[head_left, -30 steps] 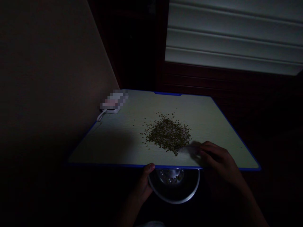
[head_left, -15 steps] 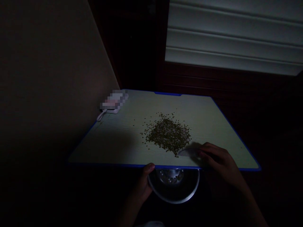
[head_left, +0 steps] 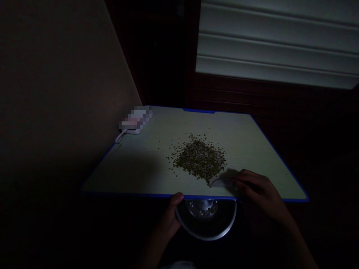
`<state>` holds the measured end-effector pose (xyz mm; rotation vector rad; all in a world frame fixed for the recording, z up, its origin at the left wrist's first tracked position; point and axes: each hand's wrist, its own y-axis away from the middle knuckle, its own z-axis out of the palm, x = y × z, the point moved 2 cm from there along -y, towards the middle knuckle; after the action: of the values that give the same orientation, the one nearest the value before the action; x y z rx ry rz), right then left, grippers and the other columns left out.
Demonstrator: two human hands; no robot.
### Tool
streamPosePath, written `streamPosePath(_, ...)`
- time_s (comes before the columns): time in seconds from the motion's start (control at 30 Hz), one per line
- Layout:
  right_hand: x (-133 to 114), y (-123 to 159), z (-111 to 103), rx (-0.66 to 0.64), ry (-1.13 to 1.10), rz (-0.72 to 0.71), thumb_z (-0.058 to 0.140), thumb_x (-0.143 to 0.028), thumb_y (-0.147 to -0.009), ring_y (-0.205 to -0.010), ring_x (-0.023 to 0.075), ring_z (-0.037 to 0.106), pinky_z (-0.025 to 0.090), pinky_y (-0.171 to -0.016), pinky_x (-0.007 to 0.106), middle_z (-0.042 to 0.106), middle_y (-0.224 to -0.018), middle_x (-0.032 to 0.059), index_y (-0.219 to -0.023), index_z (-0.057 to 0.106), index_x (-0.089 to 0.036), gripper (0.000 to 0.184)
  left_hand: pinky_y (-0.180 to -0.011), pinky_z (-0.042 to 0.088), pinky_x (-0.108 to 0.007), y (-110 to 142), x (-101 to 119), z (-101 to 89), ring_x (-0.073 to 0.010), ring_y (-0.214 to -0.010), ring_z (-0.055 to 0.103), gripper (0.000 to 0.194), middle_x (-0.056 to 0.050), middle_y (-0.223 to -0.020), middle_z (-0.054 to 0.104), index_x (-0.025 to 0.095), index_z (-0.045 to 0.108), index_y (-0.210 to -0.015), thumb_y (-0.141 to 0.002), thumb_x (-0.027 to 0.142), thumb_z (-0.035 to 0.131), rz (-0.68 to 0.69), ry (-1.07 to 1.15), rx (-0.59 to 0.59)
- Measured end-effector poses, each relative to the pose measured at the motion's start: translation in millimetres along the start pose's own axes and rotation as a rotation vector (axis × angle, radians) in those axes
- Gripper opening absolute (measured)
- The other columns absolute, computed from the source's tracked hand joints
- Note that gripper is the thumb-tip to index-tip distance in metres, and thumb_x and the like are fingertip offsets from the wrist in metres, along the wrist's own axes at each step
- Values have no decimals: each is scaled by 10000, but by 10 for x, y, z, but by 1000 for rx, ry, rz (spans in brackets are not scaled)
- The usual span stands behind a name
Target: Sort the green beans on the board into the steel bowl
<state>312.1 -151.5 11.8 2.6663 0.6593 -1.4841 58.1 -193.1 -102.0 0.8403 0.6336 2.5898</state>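
A loose heap of small greenish-brown grains or seeds (head_left: 199, 158) lies on the pale table top (head_left: 238, 138), with stray ones scattered around it. My right hand (head_left: 256, 188) is closed on a thin translucent piece with a curved edge (head_left: 221, 182), whose tip touches the near corner of the heap. Just below the table's front edge, my left hand (head_left: 173, 215) grips a shiny metal bowl (head_left: 221, 235) by its left side, thumb up against the table's rim. A few grains sit inside the bowl. Its far part is hidden under the table.
A pale flat device (head_left: 137, 121), partly blurred out, lies at the table's back left with a strap loop (head_left: 120, 136). Blue edging (head_left: 275, 151) runs round the table. A wall (head_left: 70, 74) stands at left, and white slatted panels (head_left: 269, 41) behind. The room is very dim.
Almost nothing differs. The translucent piece has tilted slightly in my right hand, and its curved edge shows more clearly beside the heap.
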Motion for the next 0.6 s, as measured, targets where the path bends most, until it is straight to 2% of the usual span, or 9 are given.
streamPosePath(0.17, 33, 4, 0, -20, -5, -32, 576, -270, -932, -825, 181, 622, 484, -712, 280, 658, -896, 52, -951, 704, -202, 146, -1024, 447, -458, -20, -13, -51, -340, -1061, 679, 225, -116, -892, 800, 125, 750, -843, -679, 279, 754, 10, 33, 0)
streamPosePath(0.4, 1, -8, 2, -42, 0, -66, 570, -278, -936, -812, 187, 630, 490, -704, 286, 671, -882, 58, -958, 718, -206, 166, -1037, 429, -474, -5, 2, -1, -357, -1031, 690, 112, -91, -700, 787, 150, 731, -674, -683, 259, 750, 14, 37, -32)
streamPosePath(0.6, -24, 0, -3, -65, -7, -52, 574, -289, -935, -808, 185, 633, 493, -699, 279, 674, -877, 59, -985, 724, -205, 179, -1038, 430, -475, -1, 5, -8, -358, -1033, 691, 137, -102, -752, 798, 142, 751, -702, -695, 279, 748, 7, 31, -40)
